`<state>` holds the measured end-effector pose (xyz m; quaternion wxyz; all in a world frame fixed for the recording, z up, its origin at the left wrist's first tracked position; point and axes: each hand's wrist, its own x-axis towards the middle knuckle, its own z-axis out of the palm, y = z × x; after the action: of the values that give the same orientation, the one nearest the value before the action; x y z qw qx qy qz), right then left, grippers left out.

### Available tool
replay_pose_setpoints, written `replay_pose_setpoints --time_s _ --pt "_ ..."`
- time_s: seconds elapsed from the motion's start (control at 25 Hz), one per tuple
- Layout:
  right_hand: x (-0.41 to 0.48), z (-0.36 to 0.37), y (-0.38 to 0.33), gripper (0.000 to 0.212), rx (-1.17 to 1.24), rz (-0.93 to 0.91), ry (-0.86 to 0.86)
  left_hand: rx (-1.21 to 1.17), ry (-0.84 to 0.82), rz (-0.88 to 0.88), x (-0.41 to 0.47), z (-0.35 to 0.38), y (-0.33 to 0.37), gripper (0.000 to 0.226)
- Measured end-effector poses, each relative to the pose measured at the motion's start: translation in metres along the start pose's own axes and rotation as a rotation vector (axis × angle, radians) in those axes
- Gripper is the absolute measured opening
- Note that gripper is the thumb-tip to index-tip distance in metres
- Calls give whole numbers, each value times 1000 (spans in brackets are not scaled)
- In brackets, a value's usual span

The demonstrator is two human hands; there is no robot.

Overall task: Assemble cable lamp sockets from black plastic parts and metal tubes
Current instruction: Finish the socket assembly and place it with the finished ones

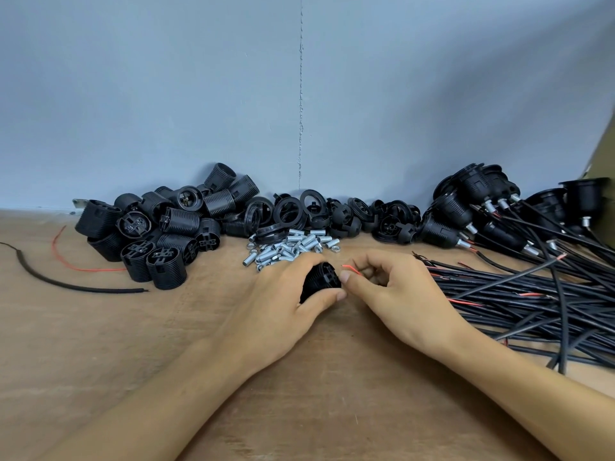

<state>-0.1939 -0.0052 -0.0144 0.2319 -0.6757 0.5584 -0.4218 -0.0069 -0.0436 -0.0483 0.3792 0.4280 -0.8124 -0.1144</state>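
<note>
My left hand (286, 304) grips a black threaded socket body (322, 281) just above the table, its slotted end turned toward my right hand. My right hand (396, 287) pinches a thin red wire (350, 269) whose bare tip points at the socket. The rest of that cable is hidden behind my right hand. A heap of black socket bodies (156, 234) lies at the back left, black rings and caps (319, 214) sit at the back centre, and small threaded metal tubes (286, 249) are piled just beyond my hands.
A bundle of black cables with red cores (532, 294) spreads on the right. Assembled sockets with cables (492, 211) are stacked at the back right. A loose black cable (66, 284) and a red wire (83, 268) lie at the left. A grey wall (299, 94) stands behind the wooden table (100, 344).
</note>
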Motion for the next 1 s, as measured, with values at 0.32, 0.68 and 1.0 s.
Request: replay_pose_setpoints --time_s 0.32,0.68,1.0 --pt "1 3 -2 20 -62 -14 -9 31 18 -9 -1 2 0 39" --pt "0 1 0 20 -4 22 -36 25 4 -9 -2 0 4 41" --pt "4 -12 3 8 130 -40 -143 -195 65 -73 1 -2 4 40"
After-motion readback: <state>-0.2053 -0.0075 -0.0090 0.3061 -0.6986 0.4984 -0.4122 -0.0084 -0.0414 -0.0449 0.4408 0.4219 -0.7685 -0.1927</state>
